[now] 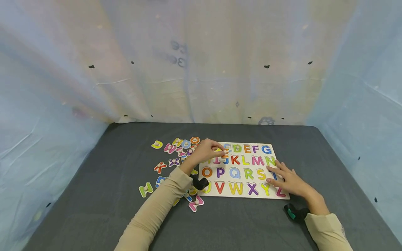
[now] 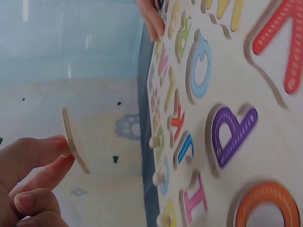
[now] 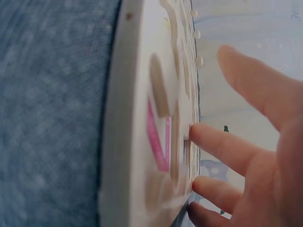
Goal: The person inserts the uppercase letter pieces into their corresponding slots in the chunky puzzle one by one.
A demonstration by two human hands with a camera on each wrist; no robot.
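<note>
An alphabet puzzle board (image 1: 230, 178) lies on the dark table, its recesses printed with coloured letters. My left hand (image 1: 205, 152) is over the upper left of the board and pinches a wooden letter piece (image 2: 75, 141) between thumb and finger. That piece is held clear of the board and appears edge-on in the left wrist view, so its letter cannot be read. My right hand (image 1: 290, 179) rests its spread fingertips on the board's right side, near the N and Z. White knobs (image 2: 158, 178) stand up from several top-row letters in the left wrist view.
Loose knobbed letter pieces are scattered left of the board, among them a red K (image 1: 160, 167), a pink Z (image 1: 196, 203) and an orange O (image 1: 195, 140). My left forearm (image 1: 160, 205) covers some of them. A pale curtain (image 1: 201, 87) hangs behind the table.
</note>
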